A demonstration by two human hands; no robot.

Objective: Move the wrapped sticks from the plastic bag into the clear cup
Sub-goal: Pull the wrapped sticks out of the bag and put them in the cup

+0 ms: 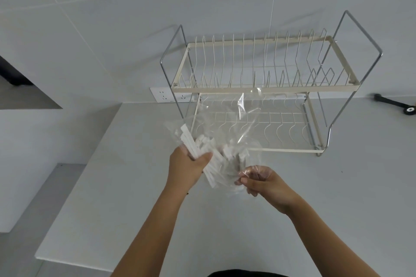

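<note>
My left hand grips a bundle of white wrapped sticks through the clear plastic bag, held tilted above the counter. The sticks slant down to the right, their lower ends near a clear cup that is hard to make out beneath the bag. My right hand pinches a lower edge of the bag just right of the cup. The bag's upper part billows up in front of the dish rack.
A two-tier wire dish rack stands at the back of the grey counter against the tiled wall. A wall socket sits left of it. A black tool lies at the far right. The counter's left edge drops off.
</note>
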